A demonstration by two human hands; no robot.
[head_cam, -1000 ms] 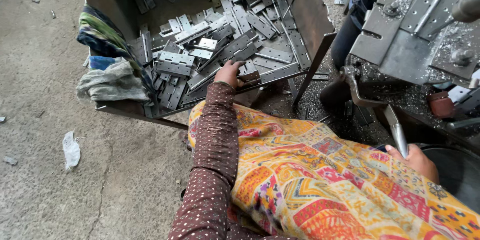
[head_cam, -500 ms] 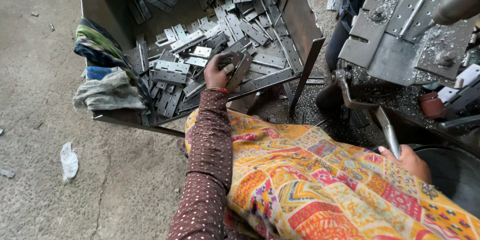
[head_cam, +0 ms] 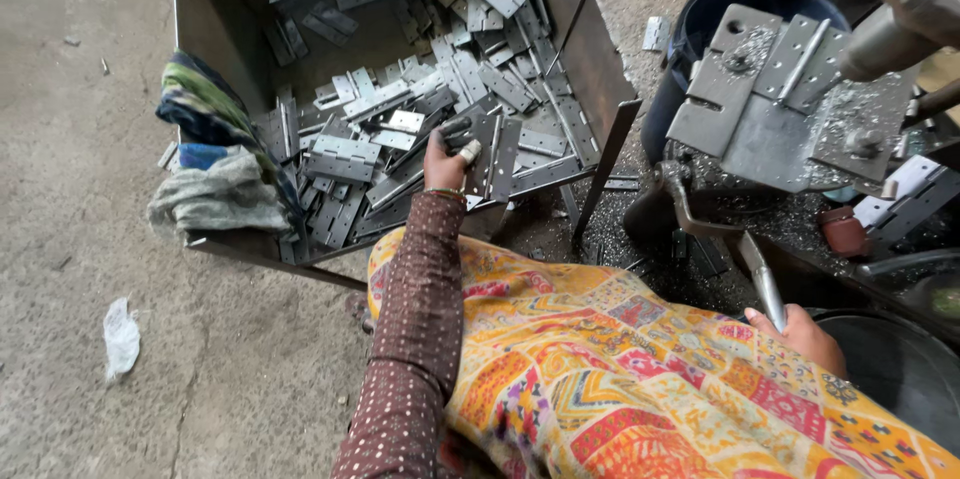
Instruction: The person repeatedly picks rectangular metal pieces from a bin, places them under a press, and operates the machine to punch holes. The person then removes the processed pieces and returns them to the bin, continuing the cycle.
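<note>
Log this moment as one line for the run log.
left hand: gripping hinge over metal bin | right hand: on lever handle | cloth: draped on bin edge

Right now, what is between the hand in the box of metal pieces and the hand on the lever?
In the head view, between the left hand and the right hand on the lever lies the person's lap, covered in bright patterned cloth.

soft even daylight, sharp focus
</note>
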